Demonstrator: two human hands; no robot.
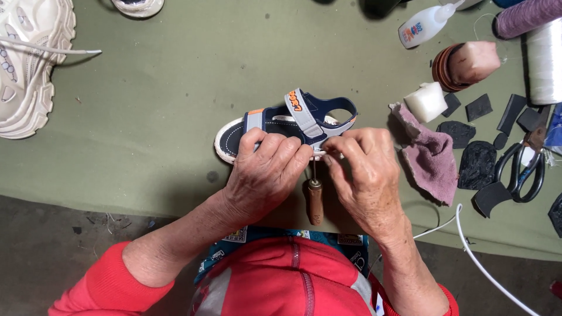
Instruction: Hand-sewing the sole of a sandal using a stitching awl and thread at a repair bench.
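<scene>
Sandal point(293, 120), small, navy with grey straps and a white sole, lies on its side on the green counter point(175, 117), near the front edge. The left hand point(263, 175) has its grip closed over the sole's near edge, fingers curled on top. The right hand point(366, 175) pinches the same edge just beside it, its fingertips point(333, 146) meeting the left hand's. A wooden-handled awl point(316, 202) hangs between the two hands (which hand holds its metal end cannot be told). To the right lie a pink rag point(433, 161), black rubber scraps point(477, 164) and black scissors point(521, 169); a white sneaker point(26, 76) sits far left.
</scene>
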